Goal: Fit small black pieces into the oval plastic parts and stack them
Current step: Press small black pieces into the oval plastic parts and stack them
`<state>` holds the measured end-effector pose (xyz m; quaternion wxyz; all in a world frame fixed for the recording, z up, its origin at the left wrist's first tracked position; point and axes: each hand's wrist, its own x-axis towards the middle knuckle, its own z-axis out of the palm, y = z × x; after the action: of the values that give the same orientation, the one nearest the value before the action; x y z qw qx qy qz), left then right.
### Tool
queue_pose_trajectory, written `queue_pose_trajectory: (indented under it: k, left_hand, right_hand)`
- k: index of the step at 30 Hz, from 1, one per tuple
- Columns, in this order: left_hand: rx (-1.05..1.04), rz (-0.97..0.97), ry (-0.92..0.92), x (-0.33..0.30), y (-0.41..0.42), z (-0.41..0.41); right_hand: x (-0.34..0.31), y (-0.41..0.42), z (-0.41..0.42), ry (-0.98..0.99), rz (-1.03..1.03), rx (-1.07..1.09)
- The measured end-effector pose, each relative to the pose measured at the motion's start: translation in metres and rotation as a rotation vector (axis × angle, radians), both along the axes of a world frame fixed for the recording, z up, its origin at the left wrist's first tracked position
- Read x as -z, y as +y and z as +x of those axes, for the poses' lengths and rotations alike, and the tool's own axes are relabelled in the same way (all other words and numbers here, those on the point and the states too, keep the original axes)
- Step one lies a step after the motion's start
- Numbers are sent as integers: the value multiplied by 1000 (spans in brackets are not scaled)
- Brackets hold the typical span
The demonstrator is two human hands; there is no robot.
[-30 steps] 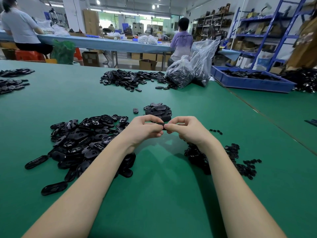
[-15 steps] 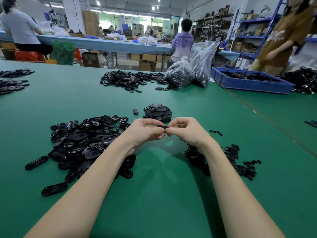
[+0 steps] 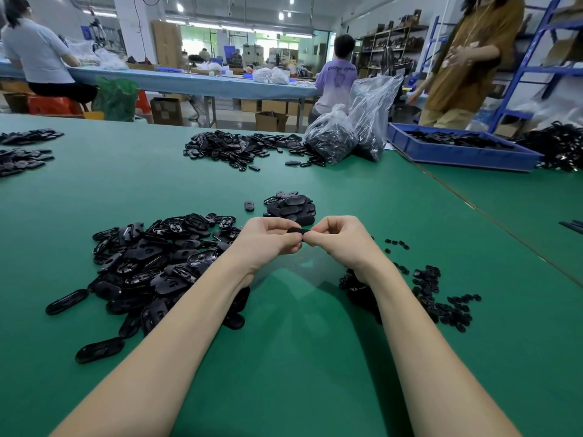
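Above the green table's middle, my left hand and my right hand meet, both pinching one black oval plastic part between curled fingers. Only the part's top edge shows; any small piece in it is hidden. A big loose pile of oval parts lies left of my left forearm. Small black pieces are scattered right of my right forearm. Just beyond my hands sits a low stack of oval parts.
A single part lies left of the stack. Farther back are another pile, two clear bags of parts and a blue tray. A person in brown stands at the back right; others work at a far bench.
My hands have stayed together on the part, the fingers shifting slightly. A person in brown has walked into view at the back right.
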<state>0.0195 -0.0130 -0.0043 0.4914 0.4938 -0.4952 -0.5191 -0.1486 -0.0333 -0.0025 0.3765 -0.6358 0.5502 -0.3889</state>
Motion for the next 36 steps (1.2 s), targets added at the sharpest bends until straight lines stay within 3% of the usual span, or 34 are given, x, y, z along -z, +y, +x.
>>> queue_pose_trajectory:
  k: [10, 13, 16, 21, 29, 36]
  left_hand:
    - [7, -83, -112, 1, 1, 4]
    - [42, -221, -307, -1, -1, 12]
    - [-17, -390, -633, 1, -3, 16]
    - [-38, -439, -946, 10, -6, 23]
    - [-205, -348, -919, 0, -59, 20]
    - [-336, -216, -894, -13, -126, -4]
  right_hand:
    - [1, 2, 2, -54, 25, -15]
    - [-2, 5, -1, -134, 92, -13]
    - [-2, 5, -4, -143, 143, 2]
    - [7, 3, -4, 42, 149, 12]
    - [16, -4, -1, 247, 112, -5]
    - [15, -4, -6, 228, 91, -25]
